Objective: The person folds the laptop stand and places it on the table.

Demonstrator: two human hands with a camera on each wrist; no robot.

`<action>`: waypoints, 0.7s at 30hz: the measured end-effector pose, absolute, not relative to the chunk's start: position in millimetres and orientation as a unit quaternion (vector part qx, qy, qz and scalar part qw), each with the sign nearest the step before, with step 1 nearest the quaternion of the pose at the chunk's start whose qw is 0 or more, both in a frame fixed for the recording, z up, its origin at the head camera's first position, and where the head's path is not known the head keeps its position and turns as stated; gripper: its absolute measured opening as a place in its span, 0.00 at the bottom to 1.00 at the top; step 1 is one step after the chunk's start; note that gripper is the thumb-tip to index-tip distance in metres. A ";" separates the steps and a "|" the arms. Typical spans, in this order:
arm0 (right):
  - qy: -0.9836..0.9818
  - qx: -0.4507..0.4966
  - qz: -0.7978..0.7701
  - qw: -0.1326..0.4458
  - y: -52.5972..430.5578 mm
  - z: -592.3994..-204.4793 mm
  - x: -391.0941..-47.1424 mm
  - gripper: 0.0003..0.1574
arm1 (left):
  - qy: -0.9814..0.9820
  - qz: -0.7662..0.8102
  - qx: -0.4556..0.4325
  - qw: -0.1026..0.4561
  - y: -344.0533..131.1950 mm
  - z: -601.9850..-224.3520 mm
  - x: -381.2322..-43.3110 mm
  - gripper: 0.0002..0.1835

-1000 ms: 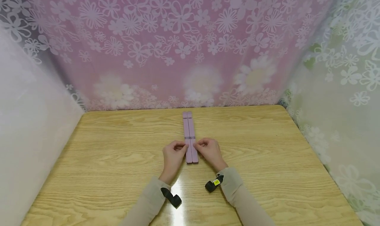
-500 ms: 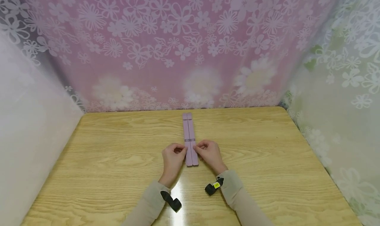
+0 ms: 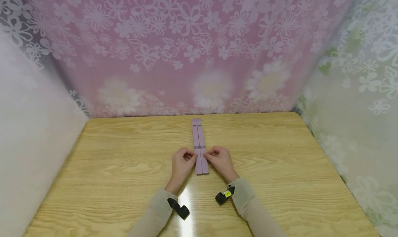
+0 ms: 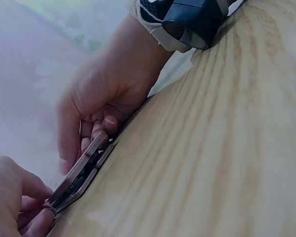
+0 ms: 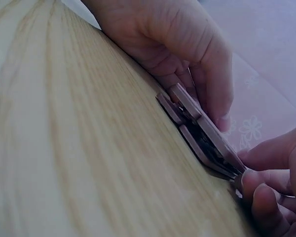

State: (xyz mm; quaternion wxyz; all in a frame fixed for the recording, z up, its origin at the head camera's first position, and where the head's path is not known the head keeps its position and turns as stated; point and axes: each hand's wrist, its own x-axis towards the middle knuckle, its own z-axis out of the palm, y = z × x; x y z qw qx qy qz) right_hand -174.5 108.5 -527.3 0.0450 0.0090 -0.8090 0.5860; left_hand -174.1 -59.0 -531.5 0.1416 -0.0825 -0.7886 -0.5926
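Observation:
A long, flat purple folded thing [image 3: 199, 135] lies on the wooden table, pointing away from me. A seam runs down its length, and a dark printed band crosses it. Its near end shows two stacked layers with a dark inside in the left wrist view. My left hand [image 3: 182, 165] pinches its left edge between thumb and bent fingers. On the opposite edge, my right hand [image 3: 221, 162] pinches in the same way. Both grips sit below the printed band. The right wrist view shows the layered end [image 5: 202, 133] between the two hands.
The wooden table [image 3: 124, 143] spreads out around both hands. Pink flowered cloth [image 3: 174, 57] hangs behind its far edge. Pale sheets stand at the left [image 3: 37, 109] and right [image 3: 354, 119]. Each sleeved wrist carries a black camera.

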 end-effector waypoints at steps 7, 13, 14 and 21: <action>-0.794 -0.003 0.606 0.039 109.4 -523.9 -173.5 0.09 | -0.798 -0.579 -0.085 0.144 -57.1 -531.9 -174.9 0.05; -0.780 0.003 0.625 0.030 109.0 -502.4 -160.7 0.10 | -0.784 -0.603 -0.074 0.127 -53.2 -531.6 -173.3 0.08; -0.778 0.005 0.627 0.034 108.9 -498.9 -158.4 0.11 | -0.780 -0.610 -0.072 0.124 -52.3 -532.1 -173.1 0.09; -0.751 0.033 0.657 0.062 109.7 -495.8 -157.0 0.10 | -0.739 -0.654 -0.051 0.155 -50.4 -532.1 -174.1 0.03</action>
